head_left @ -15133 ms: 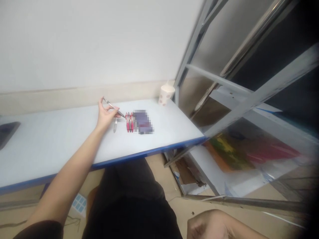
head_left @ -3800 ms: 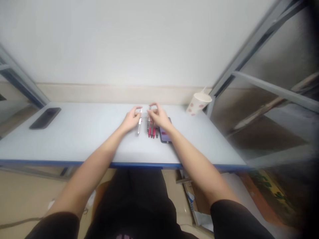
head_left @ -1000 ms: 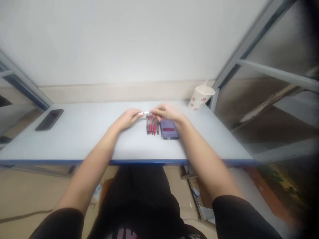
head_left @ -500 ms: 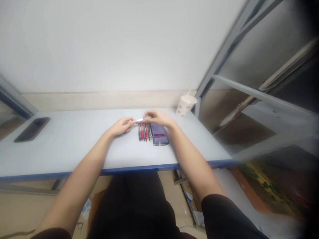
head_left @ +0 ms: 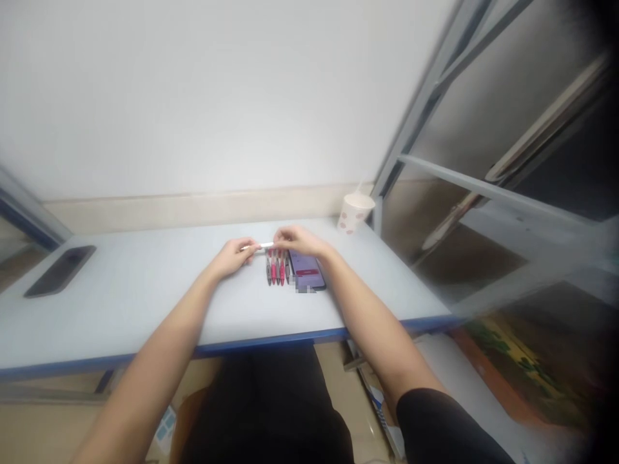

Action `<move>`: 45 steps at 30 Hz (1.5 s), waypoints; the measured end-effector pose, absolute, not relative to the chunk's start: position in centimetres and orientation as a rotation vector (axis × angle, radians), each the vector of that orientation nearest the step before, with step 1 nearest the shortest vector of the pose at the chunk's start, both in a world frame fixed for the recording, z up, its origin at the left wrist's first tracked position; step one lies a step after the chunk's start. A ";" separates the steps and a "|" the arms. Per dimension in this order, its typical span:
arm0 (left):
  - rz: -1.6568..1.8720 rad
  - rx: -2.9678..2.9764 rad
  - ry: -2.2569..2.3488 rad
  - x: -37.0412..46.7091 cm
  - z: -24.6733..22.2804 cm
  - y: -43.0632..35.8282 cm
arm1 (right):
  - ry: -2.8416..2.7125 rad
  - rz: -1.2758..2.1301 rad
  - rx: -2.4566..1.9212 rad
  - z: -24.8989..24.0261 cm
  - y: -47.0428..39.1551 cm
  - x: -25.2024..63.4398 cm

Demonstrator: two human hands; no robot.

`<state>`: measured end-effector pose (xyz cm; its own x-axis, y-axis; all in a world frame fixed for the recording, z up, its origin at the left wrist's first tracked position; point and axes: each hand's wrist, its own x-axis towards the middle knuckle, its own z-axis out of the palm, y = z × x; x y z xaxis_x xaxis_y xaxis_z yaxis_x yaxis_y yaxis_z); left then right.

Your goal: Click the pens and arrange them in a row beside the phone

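Observation:
Between my two hands, a slim white pen (head_left: pixel 266 245) is held level above the far ends of the pens on the desk. My left hand (head_left: pixel 233 256) pinches its left end between thumb and fingers. The fingers of my right hand (head_left: pixel 298 241) are closed around the other end, hiding part of it. Just below, several pens (head_left: pixel 277 272) with dark and red grips lie side by side in a row, tips toward me. Right of the row, under my right wrist, lies a phone (head_left: pixel 309 278) with its screen lit.
A spotted paper cup (head_left: pixel 356 214) with something thin sticking out stands at the back right of the desk (head_left: pixel 145 303). A dark phone (head_left: pixel 60 270) lies at the far left. Metal frame posts (head_left: pixel 411 109) rise along the right side, and a wall closes the back.
The view has shifted slightly, so the desk sits lower in it. Both hands still hold the white pen, which now looks more level and slightly left of before.

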<state>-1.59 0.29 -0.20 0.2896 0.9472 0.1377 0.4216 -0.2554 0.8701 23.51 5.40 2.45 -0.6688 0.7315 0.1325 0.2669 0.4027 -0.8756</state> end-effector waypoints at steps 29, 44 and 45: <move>0.930 1.597 1.013 -1.4 -0.4 0.5 | -1.568 1.410 -0.723 1.9 4.4 21.2; 0.949 1.608 1.093 -1.4 -1.0 0.9 | -1.526 1.109 -0.861 1.9 5.6 21.5; 0.948 1.611 1.096 -1.4 -0.9 0.9 | -1.503 1.092 -0.864 1.9 5.8 21.5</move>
<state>-1.42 0.89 -0.94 0.3021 0.9491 0.0889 0.2249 -0.1616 0.9609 21.54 5.80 1.88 -0.2008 0.9249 0.3228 -0.0211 0.3253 -0.9454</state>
